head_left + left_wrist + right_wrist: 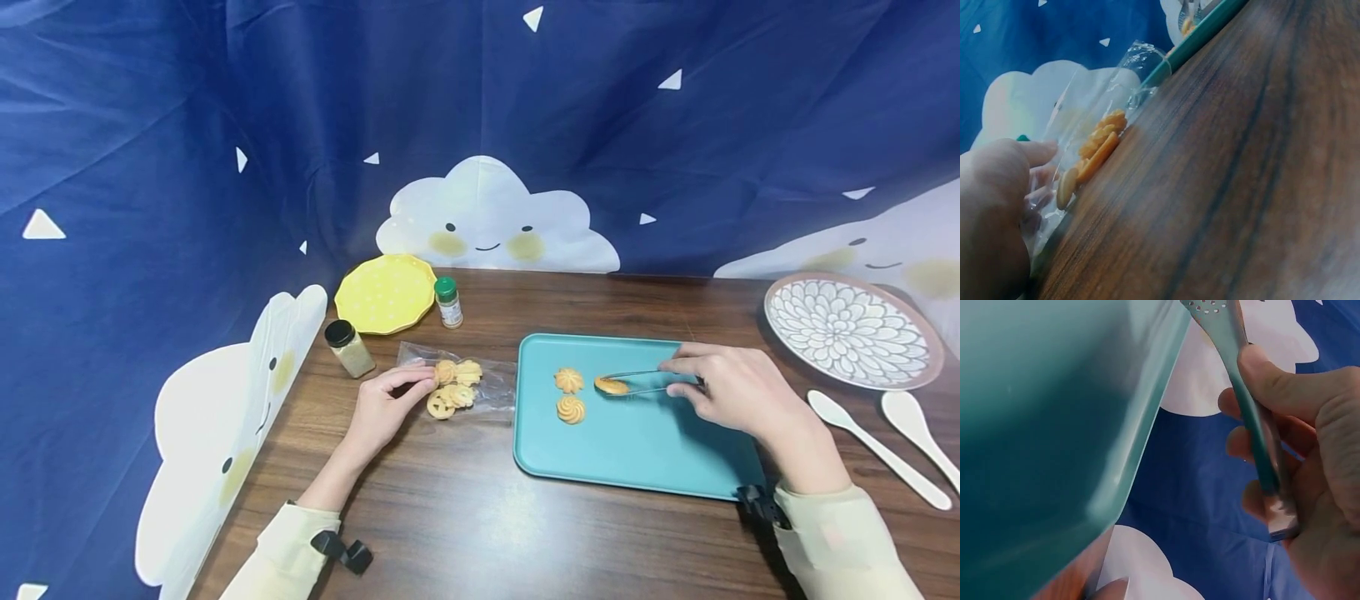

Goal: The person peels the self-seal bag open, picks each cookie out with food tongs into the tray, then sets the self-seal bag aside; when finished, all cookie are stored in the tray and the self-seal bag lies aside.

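In the head view my left hand [382, 408] pinches the left side of a clear plastic bag [497, 392], its fingertips beside several cookies [459, 395] in the bag. The left wrist view shows the bag's film between thumb and fingers, with the cookies [1100, 147] just beyond. Metal tongs [1257, 434] with a perforated end are gripped by my right hand [738, 387] above a teal tray [630, 454]. Between the tongs' tips is one golden cookie [611, 386], tilted on edge. Left of it on the tray lie a star-shaped cookie [568, 381] and a swirled cookie [571, 409].
A yellow plate [386, 293], a green-capped shaker [448, 302] and a black-capped jar [350, 349] stand behind the bag. To the tray's right are a petal-patterned plate [851, 329] and two white spoons [881, 450]. A blue cloth [480, 92] hangs behind the table.
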The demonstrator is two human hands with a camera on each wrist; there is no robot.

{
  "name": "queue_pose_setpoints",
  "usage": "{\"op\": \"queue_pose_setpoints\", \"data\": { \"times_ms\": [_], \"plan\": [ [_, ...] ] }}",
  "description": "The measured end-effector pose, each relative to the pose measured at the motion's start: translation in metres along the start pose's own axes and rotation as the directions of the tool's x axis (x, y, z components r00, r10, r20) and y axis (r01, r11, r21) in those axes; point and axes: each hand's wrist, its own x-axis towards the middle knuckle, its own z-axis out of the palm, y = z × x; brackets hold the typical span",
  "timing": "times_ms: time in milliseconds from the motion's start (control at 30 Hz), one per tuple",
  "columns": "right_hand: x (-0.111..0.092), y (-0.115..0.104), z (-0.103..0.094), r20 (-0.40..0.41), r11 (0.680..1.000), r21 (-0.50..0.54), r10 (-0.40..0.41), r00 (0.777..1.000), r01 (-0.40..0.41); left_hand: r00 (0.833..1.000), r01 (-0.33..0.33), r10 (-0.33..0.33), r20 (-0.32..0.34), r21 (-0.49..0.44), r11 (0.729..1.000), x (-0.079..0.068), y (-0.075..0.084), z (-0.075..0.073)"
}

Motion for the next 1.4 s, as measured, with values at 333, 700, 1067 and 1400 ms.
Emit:
{"op": "queue_pose_setpoints", "data": {
  "times_ms": [333, 700, 1067, 1400],
  "plan": [
    [0.000, -0.003, -0.011, 0.236, 0.976, -0.013, 0.215, 0.948, -0.219, 1.000, -0.012, 0.012, -0.004, 0.018, 1.000, 0.000, -0.001, 0.001],
    [0.011, -0.018, -0.012, 0.153, 0.980, 0.045, 0.183, 0.971, -0.192, 1.000, -0.021, 0.021, 0.000, -0.004, 1.000, 0.003, 0.000, 0.002],
    [0.073, -0.095, 0.026, 0.196, 0.988, 0.151, -0.017, 0.981, -0.013, 1.000, -0.020, 0.019, -0.021, -0.050, 0.999, 0.001, 0.000, 0.004],
    [0.100, -0.142, 0.045, 0.263, 0.990, 0.137, -0.022, 0.964, -0.015, 0.999, -0.038, 0.038, -0.017, -0.029, 0.999, 0.000, 0.001, 0.002]
  ]
}}
